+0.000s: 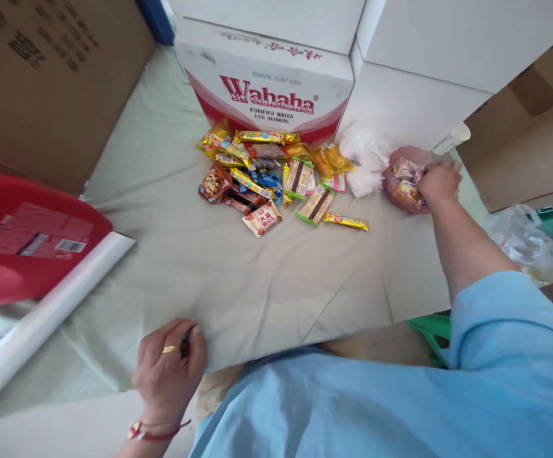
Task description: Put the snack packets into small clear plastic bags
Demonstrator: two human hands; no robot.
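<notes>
At the table's front edge my left hand [170, 364] rests closed, a small dark thing showing between thumb and forefinger. On the right, my right hand [441, 182] reaches into a pinkish translucent bowl [397, 193] that holds wrapped snacks [409, 189]. Its fingers curl down among the packets, and what they grip is hidden. Left of the bowl lies crumpled white plastic film [365, 156]. Beyond that spreads a heap of snacks: yellow-wrapped bars [267, 137], a brown cookie packet [215, 182], green-ended bars [317, 203], a cream packet [262, 219] and a single yellow bar [346, 221].
A white Wahaha water carton [269, 95] stands behind the heap, among more white boxes. Brown cartons [47, 83] flank both sides. A red plastic container [33, 235] and a long white roll [52, 318] lie left. A paper cup [452, 138] sits behind the bowl.
</notes>
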